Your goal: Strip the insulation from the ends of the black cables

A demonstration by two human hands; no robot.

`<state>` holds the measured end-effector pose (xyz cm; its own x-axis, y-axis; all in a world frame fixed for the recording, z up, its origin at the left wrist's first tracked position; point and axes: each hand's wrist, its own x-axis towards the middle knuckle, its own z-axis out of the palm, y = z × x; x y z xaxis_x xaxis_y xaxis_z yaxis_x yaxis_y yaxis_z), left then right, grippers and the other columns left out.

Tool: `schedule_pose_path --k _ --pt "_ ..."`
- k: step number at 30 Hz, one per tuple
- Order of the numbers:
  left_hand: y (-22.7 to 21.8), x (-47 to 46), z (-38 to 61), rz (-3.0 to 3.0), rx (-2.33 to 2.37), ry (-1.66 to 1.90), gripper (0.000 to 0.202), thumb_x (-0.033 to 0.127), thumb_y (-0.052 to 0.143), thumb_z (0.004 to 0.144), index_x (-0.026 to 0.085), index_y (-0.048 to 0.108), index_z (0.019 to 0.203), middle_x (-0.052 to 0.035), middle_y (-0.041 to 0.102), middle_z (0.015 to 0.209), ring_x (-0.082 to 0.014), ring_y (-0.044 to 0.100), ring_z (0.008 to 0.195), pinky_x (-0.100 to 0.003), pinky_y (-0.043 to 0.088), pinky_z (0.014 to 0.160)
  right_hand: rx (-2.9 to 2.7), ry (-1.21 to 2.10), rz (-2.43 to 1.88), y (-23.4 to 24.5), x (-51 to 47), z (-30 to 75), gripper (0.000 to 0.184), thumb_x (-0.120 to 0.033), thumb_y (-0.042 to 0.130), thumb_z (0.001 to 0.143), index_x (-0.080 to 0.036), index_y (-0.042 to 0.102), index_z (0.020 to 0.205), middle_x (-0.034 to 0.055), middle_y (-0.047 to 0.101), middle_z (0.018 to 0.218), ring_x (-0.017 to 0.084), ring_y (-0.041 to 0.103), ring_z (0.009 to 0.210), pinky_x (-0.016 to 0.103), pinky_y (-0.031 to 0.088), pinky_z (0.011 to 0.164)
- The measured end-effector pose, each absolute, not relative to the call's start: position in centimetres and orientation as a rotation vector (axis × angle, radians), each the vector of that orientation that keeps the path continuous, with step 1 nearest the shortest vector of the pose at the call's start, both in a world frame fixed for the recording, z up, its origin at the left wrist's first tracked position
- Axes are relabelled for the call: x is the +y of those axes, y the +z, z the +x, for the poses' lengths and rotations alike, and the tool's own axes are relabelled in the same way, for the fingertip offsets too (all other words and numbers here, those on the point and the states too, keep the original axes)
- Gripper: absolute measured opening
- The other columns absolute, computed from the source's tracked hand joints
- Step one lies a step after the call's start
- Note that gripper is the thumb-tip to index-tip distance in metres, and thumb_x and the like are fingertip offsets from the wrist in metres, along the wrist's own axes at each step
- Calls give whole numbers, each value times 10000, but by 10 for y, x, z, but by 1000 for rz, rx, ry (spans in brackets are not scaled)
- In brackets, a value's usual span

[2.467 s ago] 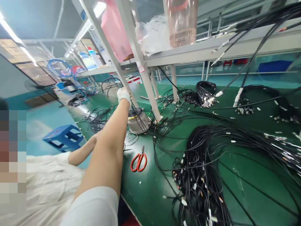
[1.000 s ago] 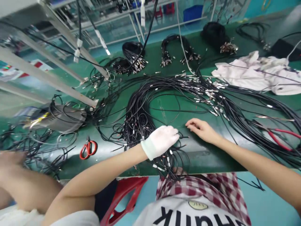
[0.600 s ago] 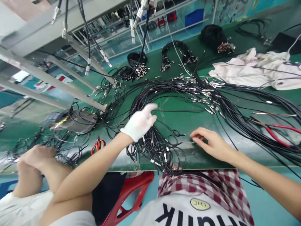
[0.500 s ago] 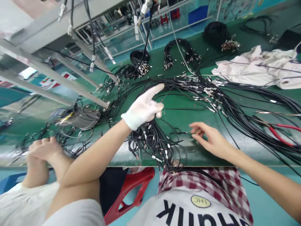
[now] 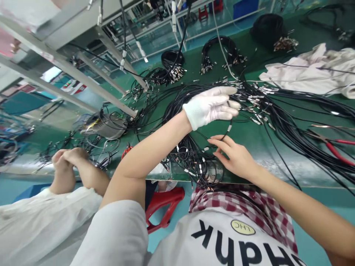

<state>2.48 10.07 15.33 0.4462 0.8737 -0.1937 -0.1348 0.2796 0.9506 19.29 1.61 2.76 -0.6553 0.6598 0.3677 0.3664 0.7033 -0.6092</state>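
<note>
My left hand (image 5: pixel 212 106), in a white glove, is over the long bundle of black cables (image 5: pixel 177 105), beside the white-tagged ends (image 5: pixel 253 103). Its fingers are fairly straight, with a thin black cable (image 5: pixel 230 123) passing between them. That cable has a white tag and runs down to my bare right hand (image 5: pixel 233 153), whose thumb and fingers close around it. Left of my right hand lies a tangled pile of short black cables (image 5: pixel 194 162) with white tags and coppery ends, close to the table edge.
Red-handled pliers (image 5: pixel 335 147) lie on cables at right. White cloth (image 5: pixel 305 72) and coiled cable bundles (image 5: pixel 222 51) are farther back. A co-worker's hands (image 5: pixel 69 159) rest at the left edge. Cables hang from the frame (image 5: pixel 122 62) above. A red stool (image 5: pixel 166 208) stands below.
My left hand has moved right, toward the tagged cable ends. My right hand has shifted slightly left and its fingers have closed on a cable. The view has shifted a little.
</note>
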Motion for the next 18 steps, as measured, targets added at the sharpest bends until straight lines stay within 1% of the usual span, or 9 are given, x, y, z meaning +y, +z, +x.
schedule_pose_path --k 2,4,6,9,12,14,15,16,18 --pt "161 97 10 1138 912 712 371 173 553 956 106 526 1321 -115 715 995 -190 740 843 -285 604 723 -2367 610 -792 28 20 196 297 -276 491 989 -273 599 1265 70 641 1271 239 683 981 394 566 840" --pt "171 93 -14 1253 1029 670 367 229 595 938 112 575 1285 -124 713 1035 -207 742 834 -298 601 713 -2356 574 -840 28 27 204 212 -335 519 987 -254 673 1109 57 703 1122 234 685 963 383 545 874" --pt "182 89 -44 1382 1215 663 346 258 611 919 99 626 1226 -122 715 1018 -194 736 767 -282 586 664 -2302 568 -921 27 36 214 200 -359 546 977 -247 698 1044 44 722 1047 219 685 936 358 527 872" --pt "192 77 -87 1517 1533 635 297 239 595 897 54 676 1115 -126 718 912 -172 711 667 -254 546 582 -2170 634 -1064 25 50 227 183 -389 617 934 -253 723 996 21 740 948 190 687 849 315 507 798" --pt "188 56 -117 1598 1725 551 298 262 570 892 62 696 1074 -131 725 880 -157 683 623 -252 517 556 -2040 779 -1212 20 57 231 206 -427 660 894 -248 740 957 19 751 873 178 693 782 296 492 738" --pt "174 38 -126 1707 1770 407 312 306 554 899 110 707 1088 -110 736 943 -150 680 654 -272 534 615 -1953 876 -1266 19 57 230 243 -457 660 881 -237 741 942 32 754 851 187 702 763 300 497 729" --pt "165 28 -128 1789 1772 305 315 324 552 899 143 709 1104 -90 739 999 -156 690 715 -287 548 683 -1907 911 -1275 20 57 229 258 -471 660 874 -234 738 940 40 754 845 195 707 756 307 506 730" --pt "154 18 -127 1884 1757 188 313 336 553 900 177 708 1121 -65 736 1062 -166 699 800 -297 551 768 -1862 927 -1276 21 56 230 269 -481 662 868 -233 735 942 49 753 840 204 713 751 317 516 736" --pt "131 -3 -122 2071 1706 -42 314 338 574 892 228 689 1163 -34 708 1183 -196 675 1020 -301 512 930 -1786 917 -1274 26 57 235 280 -495 668 857 -242 730 957 70 752 850 223 722 757 344 537 756"
